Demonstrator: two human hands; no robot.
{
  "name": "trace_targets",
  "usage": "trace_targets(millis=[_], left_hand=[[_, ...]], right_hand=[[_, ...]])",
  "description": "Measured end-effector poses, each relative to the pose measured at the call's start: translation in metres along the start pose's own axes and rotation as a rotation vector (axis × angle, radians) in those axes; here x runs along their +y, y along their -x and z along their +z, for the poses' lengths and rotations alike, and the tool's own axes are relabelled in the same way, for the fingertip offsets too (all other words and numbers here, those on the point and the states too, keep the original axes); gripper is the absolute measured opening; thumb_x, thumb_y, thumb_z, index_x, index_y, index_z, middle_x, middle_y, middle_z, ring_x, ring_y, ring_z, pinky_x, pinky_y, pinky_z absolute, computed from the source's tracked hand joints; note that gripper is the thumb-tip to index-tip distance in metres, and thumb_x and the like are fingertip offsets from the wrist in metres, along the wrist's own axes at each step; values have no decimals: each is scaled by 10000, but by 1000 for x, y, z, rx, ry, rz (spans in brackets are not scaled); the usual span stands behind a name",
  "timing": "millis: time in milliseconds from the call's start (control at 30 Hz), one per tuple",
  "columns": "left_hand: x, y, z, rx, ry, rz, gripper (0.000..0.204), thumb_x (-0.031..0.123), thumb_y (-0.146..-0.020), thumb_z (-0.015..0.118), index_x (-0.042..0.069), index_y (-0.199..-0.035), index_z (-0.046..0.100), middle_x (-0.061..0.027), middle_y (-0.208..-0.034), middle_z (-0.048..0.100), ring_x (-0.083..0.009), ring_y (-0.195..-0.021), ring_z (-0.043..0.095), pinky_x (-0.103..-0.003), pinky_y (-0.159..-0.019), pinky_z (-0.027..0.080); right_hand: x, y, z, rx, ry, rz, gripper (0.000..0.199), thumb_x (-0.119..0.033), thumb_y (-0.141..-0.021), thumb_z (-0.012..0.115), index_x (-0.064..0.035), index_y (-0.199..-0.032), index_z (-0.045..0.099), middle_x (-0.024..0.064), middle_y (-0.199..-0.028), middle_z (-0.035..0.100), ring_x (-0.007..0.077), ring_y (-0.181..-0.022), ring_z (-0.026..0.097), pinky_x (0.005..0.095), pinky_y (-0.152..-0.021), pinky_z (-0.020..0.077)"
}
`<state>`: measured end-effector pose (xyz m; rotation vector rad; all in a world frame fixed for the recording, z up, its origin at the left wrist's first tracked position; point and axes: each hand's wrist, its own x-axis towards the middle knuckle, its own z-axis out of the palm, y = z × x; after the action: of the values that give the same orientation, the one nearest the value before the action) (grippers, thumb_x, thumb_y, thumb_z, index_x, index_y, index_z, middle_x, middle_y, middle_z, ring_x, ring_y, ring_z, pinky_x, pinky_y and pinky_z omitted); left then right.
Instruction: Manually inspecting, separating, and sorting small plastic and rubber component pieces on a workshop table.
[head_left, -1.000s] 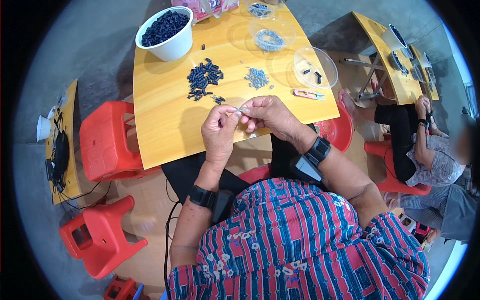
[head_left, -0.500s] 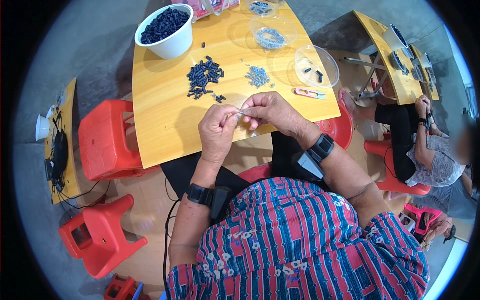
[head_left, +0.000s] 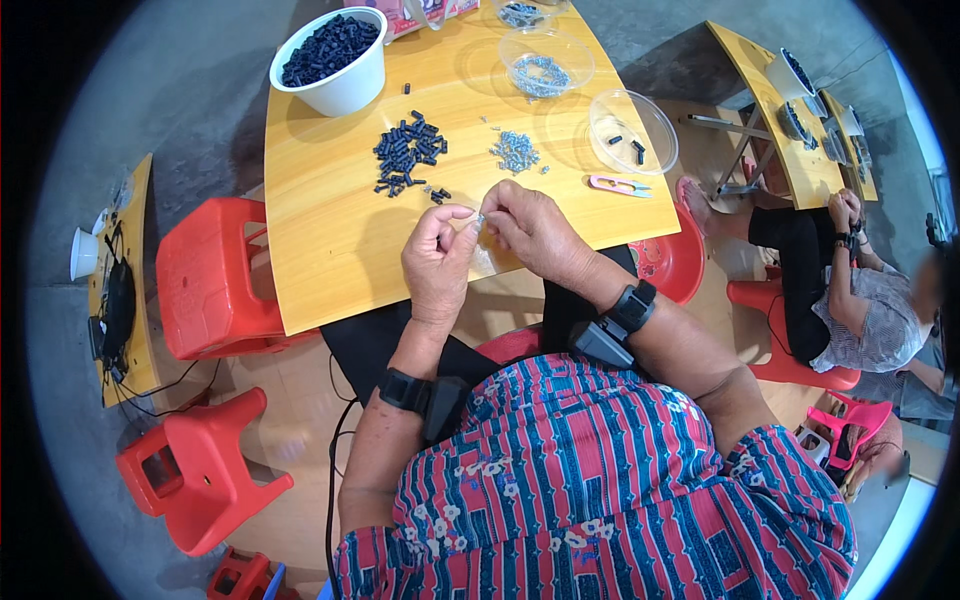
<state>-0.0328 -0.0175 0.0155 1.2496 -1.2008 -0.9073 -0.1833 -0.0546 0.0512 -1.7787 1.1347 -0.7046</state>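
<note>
Left hand point(head_left: 437, 262) and right hand point(head_left: 540, 235) met over the near part of the table point(head_left: 330, 240), thumbs and forefingers of both pinched on a small shiny part point(head_left: 480, 219); detail too tiny to tell. Just beyond, black tubes point(head_left: 408, 155) lay loose, silver bits point(head_left: 515, 152) piled to their right. Pink snips point(head_left: 620, 186) untouched near a clear tub point(head_left: 660, 118) with only a few dark pieces point(head_left: 639, 153), maybe finished ones. Farther: clear bowl point(head_left: 577, 62) of more silver bits, white bucket point(head_left: 345, 95) heaped with black tubes. Looked early; most left.
</note>
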Motion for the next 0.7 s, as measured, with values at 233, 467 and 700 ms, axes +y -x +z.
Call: trace_targets(millis=[233,467,700], left_hand=[[4,1,3,-24,90,-178,63,55,-819,692,37,-874,667,86,-602,335,-24,-549,310,-216,-483,284],[4,-3,-1,-45,-121,-91,50,16,-816,681,25,-862,666,73,-601,380,-32,-544,336,-210,-488,302],[9,-8,-2,-99,-529,348,126,77,-750,714,69,-841,628,-97,-756,573,-305,-664,578,-393,-592,481]], right_hand=[[7,1,4,87,363,-185,137,-69,-841,555,-20,-949,486,199,-875,586,387,-816,601,455,-701,486],[3,3,5,47,509,-192,163,-44,-807,563,0,-934,470,224,-868,585,404,-811,596,473,-696,487],[9,-2,6,36,421,-68,101,-52,-867,521,-3,-938,468,236,-854,589,428,-839,586,475,-728,471]])
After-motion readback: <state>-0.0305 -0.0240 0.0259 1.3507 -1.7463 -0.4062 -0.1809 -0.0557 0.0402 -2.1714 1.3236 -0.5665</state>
